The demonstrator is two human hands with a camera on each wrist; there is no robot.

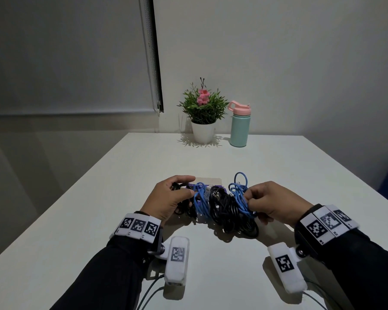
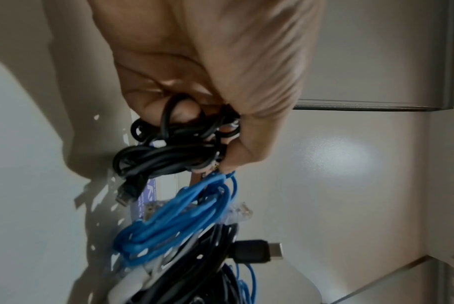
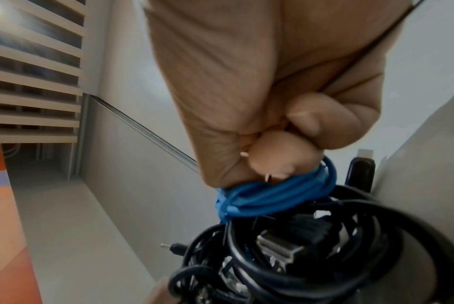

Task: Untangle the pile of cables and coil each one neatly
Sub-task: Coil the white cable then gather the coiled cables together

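A tangled pile of black cables point(image 1: 227, 211) and blue cables point(image 1: 239, 193) lies on the white table point(image 1: 99, 220) between my hands. My left hand point(image 1: 170, 198) grips a bundle of black cable point(image 2: 168, 148) at the pile's left end, with a loop round one finger. Below it hang blue cable loops point(image 2: 179, 218) with a clear plug. My right hand point(image 1: 269, 202) pinches a bunch of blue cable strands point(image 3: 272, 195) at the pile's right end, above more black cable point(image 3: 285, 246) with plugs. A purple and tan packet point(image 1: 208, 182) lies partly hidden behind the pile.
A potted plant with pink flowers point(image 1: 202, 113) and a teal bottle with a pink lid point(image 1: 239, 124) stand at the table's far edge by the wall. Bare tabletop stretches between them and the pile, and to the left and right.
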